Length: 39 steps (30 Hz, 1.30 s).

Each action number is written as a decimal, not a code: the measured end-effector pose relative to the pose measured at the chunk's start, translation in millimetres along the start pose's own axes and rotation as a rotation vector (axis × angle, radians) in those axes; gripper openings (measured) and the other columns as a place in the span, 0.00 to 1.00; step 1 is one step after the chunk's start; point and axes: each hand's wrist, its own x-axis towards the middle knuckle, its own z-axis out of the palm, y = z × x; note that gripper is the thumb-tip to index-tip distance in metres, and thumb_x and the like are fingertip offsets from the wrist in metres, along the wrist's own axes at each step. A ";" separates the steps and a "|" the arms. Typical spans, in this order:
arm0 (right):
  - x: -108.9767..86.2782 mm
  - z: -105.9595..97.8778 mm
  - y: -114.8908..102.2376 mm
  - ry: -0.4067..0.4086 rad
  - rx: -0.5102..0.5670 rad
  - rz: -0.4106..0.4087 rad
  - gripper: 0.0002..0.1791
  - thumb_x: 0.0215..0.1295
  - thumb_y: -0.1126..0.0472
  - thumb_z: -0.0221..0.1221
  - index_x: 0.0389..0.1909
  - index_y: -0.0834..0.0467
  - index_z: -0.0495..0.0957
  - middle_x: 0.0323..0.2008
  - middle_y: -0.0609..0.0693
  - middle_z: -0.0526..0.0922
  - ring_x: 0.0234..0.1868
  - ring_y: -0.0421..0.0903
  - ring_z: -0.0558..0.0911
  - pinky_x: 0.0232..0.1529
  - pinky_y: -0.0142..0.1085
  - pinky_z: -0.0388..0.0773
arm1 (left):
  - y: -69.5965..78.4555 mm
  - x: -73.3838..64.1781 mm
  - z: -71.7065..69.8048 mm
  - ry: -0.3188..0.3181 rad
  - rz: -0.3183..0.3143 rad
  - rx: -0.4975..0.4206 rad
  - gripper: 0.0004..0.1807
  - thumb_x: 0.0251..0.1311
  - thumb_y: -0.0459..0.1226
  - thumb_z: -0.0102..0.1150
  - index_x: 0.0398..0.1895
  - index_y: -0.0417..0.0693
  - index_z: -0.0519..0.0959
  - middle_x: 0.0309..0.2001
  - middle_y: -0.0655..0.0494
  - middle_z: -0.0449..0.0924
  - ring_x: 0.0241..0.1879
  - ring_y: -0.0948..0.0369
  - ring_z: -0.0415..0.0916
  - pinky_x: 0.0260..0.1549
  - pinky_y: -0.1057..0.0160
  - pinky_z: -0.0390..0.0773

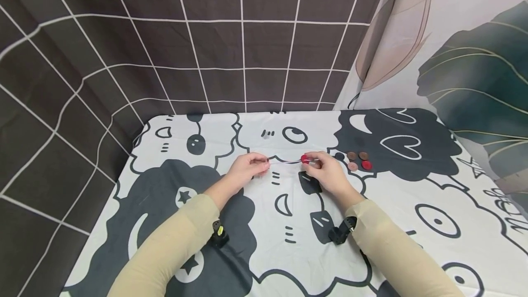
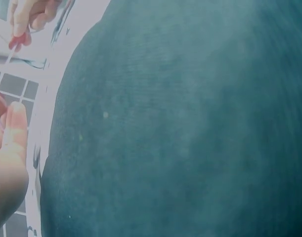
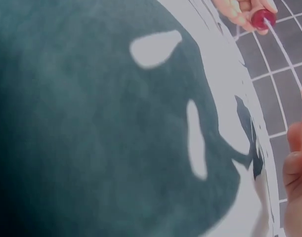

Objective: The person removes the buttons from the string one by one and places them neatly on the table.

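A thin white string [image 1: 284,162] runs taut between the two hands, above the patterned cloth. My left hand [image 1: 244,169] pinches its left end between thumb and fingers. My right hand [image 1: 330,175] pinches a round red button-like disc [image 1: 304,158] on the string, and a short length of string shows past it between the fingers. In the right wrist view, a round red disc [image 3: 263,19] also shows at the left hand's fingertips, with the string leading from it. The left wrist view catches the left hand [image 2: 10,163] at its edge.
Just right of the right hand lie several small discs: a black one [image 1: 339,156], two brown ones [image 1: 357,155], a pink one [image 1: 352,166] and a red one [image 1: 366,165]. A black-and-white cloth [image 1: 272,251] covers the surface. Dark checked fabric [image 1: 264,45] hangs behind.
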 end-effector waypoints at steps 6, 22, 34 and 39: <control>-1.4 -6.7 5.0 0.013 -0.026 0.023 0.18 0.57 0.57 0.64 0.48 0.59 0.79 0.27 0.48 0.74 0.22 0.42 0.72 0.24 0.32 0.68 | -1.7 2.1 -2.6 -0.005 -0.010 -0.003 0.19 0.61 0.32 0.58 0.53 0.29 0.73 0.44 0.42 0.79 0.42 0.54 0.79 0.44 0.59 0.79; -4.4 -19.9 14.5 0.013 -0.021 0.044 0.19 0.58 0.57 0.63 0.49 0.60 0.77 0.23 0.49 0.75 0.15 0.41 0.75 0.30 0.36 0.66 | 3.1 -0.8 -2.9 -0.006 -0.009 0.015 0.19 0.61 0.31 0.58 0.53 0.27 0.72 0.44 0.40 0.79 0.44 0.51 0.79 0.44 0.60 0.79; -8.4 -30.5 25.7 0.083 -0.094 0.013 0.17 0.57 0.59 0.64 0.47 0.60 0.79 0.37 0.54 0.77 0.28 0.44 0.74 0.29 0.36 0.70 | 1.7 -0.6 -1.3 0.040 -0.017 0.018 0.16 0.61 0.33 0.59 0.50 0.32 0.75 0.42 0.44 0.80 0.38 0.59 0.80 0.41 0.63 0.80; -10.0 -33.7 31.8 0.104 -0.110 0.012 0.18 0.56 0.60 0.64 0.47 0.60 0.80 0.36 0.53 0.77 0.30 0.44 0.74 0.30 0.35 0.70 | 13.8 -8.1 -0.8 0.029 -0.017 0.029 0.17 0.62 0.33 0.58 0.51 0.30 0.74 0.43 0.43 0.79 0.40 0.56 0.80 0.43 0.60 0.79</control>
